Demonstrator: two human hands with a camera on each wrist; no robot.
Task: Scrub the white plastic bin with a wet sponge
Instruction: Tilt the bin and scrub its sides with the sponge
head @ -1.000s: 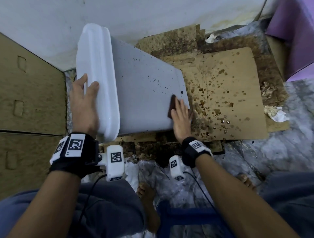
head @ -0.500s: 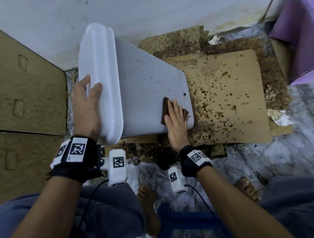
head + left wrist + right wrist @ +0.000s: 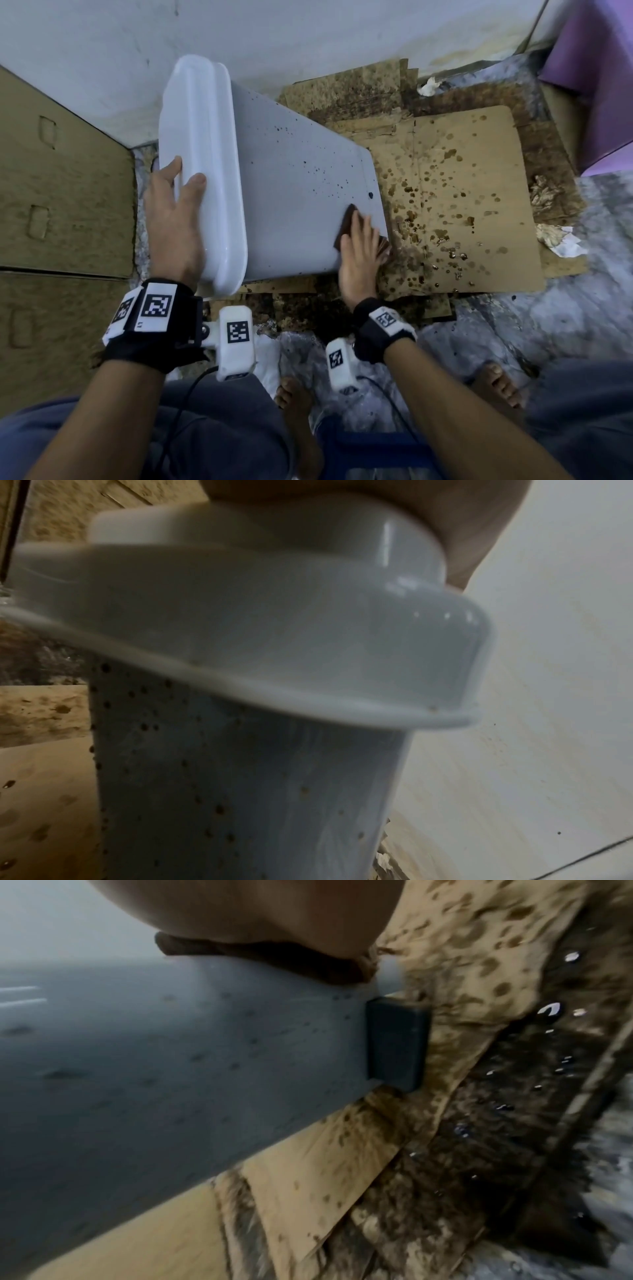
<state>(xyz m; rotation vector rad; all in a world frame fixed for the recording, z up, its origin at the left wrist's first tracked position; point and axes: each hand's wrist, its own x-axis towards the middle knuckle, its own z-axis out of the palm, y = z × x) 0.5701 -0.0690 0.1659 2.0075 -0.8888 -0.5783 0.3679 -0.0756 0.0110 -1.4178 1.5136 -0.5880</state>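
The white plastic bin (image 3: pixel 291 192) lies tilted on its side, lid end to the left, its grey-white wall speckled with dark spots. My left hand (image 3: pixel 174 212) grips the lid end, thumb on the rim, fingers behind the lid. In the left wrist view my palm (image 3: pixel 445 520) covers the raised top of the lid (image 3: pixel 274 642). My right hand (image 3: pixel 359 253) presses a brown sponge (image 3: pixel 344 226) flat against the wall near the base corner, fingers straight. The right wrist view shows the sponge (image 3: pixel 274 958) squashed under the hand (image 3: pixel 257 907), above a dark block (image 3: pixel 395 1045) at the bin's base.
Wet, brown-stained cardboard (image 3: pixel 462 205) lies under and right of the bin. A white wall (image 3: pixel 308 41) stands behind; cardboard panels (image 3: pixel 61 192) are on the left. A purple object (image 3: pixel 592 85) sits far right, with crumpled paper (image 3: pixel 558 240) nearby. My bare foot (image 3: pixel 294 404) is below.
My right hand has slid the sponge a short way along the bin's wall near the base, toward me and then back out to the corner. The left hand keeps its hold.
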